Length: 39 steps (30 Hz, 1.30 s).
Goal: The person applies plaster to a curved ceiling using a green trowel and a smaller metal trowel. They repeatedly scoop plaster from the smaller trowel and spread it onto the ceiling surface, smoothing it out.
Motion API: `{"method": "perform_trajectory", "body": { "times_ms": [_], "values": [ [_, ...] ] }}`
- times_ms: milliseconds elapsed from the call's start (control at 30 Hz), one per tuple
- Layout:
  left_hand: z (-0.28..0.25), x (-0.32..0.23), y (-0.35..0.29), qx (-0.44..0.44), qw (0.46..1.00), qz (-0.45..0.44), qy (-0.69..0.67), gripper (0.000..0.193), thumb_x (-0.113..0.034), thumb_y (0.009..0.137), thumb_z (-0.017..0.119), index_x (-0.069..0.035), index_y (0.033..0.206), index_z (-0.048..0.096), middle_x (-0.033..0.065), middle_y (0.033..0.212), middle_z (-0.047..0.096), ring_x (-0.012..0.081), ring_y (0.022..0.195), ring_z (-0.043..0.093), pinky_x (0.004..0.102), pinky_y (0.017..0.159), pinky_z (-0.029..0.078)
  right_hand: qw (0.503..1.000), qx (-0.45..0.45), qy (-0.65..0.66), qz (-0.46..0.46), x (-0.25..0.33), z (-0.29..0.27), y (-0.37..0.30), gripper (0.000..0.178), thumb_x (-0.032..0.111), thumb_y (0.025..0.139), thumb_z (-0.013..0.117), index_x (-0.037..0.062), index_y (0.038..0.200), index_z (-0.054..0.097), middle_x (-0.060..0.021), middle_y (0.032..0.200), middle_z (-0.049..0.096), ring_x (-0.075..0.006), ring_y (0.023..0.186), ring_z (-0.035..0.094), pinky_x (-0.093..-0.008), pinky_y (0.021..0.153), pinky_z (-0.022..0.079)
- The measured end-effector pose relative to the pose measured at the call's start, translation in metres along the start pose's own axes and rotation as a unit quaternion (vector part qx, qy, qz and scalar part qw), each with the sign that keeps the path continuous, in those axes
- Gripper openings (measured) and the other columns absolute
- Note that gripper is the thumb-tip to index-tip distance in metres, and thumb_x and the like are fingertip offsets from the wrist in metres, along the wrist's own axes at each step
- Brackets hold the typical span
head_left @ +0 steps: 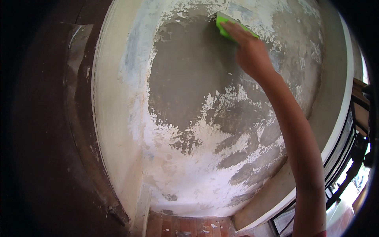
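Observation:
My right hand [250, 47] is raised high against the wall, its arm stretched up from the lower right. It is closed on a bright green scraper [233, 27], a wide flat tool whose edge lies at the wall surface. Around it the wall [185, 75] shows a large bare grey patch, ringed by ragged white flakes of old paint. Lower down, white paint [185, 173] still covers much of the surface, broken by smaller grey spots. My left hand is out of sight.
A dark brown door [43, 118] stands at the left beside a cream wall edge [114, 79]. Paint chips lie on the reddish tiled floor [185, 226] below. To the right, a pale ledge [276, 197] curves past a dark metal grille [341, 154], with bright daylight behind it.

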<state>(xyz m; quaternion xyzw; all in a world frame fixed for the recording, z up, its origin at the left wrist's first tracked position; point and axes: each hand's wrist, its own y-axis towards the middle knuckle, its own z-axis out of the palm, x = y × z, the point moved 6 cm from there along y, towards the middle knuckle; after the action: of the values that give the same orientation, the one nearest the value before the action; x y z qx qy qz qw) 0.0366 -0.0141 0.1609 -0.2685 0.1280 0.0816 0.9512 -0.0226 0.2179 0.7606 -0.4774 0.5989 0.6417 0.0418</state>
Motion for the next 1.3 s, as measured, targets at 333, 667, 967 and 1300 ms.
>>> {"method": "perform_trajectory", "body": {
  "times_ms": [333,667,967,1300],
  "values": [
    [0.0,0.001,-0.001,0.025,0.999,0.005,-0.019,0.036,-0.039,0.1,0.045,-0.013,0.118,0.063,0.0043,0.113,0.063,0.0196,0.102,0.061,0.0354,0.086,0.053,0.967,0.174,-0.104,-0.155,0.096,0.054,-0.088,0.072,0.007,0.09,0.058,0.0102,0.155,0.026,-0.0212,0.158,0.03,-0.0354,0.146,0.031,-0.0582,0.118,0.026],
    [-0.002,0.003,-0.003,-0.001,1.0,0.001,-0.003,0.034,-0.037,0.099,0.046,-0.011,0.111,0.065,0.005,0.107,0.065,0.0194,0.097,0.063,0.034,0.083,0.053,0.917,0.25,0.077,-0.302,0.22,0.04,-0.189,0.049,0.02,0.098,0.044,0.0045,0.145,0.043,-0.023,0.147,0.047,-0.0354,0.136,0.047,-0.0591,0.113,0.034],
    [0.016,-0.007,-0.01,-0.005,0.999,-0.012,-0.032,0.034,-0.035,0.098,0.049,-0.009,0.113,0.064,0.0069,0.106,0.067,0.0207,0.094,0.064,0.035,0.08,0.055,0.987,0.017,0.065,-0.149,0.114,-0.008,-0.054,0.063,0.003,0.085,0.056,0.0121,0.146,0.043,-0.0122,0.149,0.047,-0.0304,0.136,0.048,-0.0508,0.112,0.038],
    [0.02,-0.011,-0.008,0.008,0.998,-0.031,-0.047,0.031,-0.034,0.097,0.05,-0.009,0.108,0.065,0.0059,0.102,0.067,0.0208,0.091,0.064,0.0347,0.079,0.054,0.971,0.134,-0.165,-0.111,0.085,0.064,0.0,0.069,-0.001,0.088,0.052,0.0226,0.151,0.037,-0.012,0.156,0.038,-0.0294,0.143,0.038,-0.0495,0.118,0.031]
  ]
}}
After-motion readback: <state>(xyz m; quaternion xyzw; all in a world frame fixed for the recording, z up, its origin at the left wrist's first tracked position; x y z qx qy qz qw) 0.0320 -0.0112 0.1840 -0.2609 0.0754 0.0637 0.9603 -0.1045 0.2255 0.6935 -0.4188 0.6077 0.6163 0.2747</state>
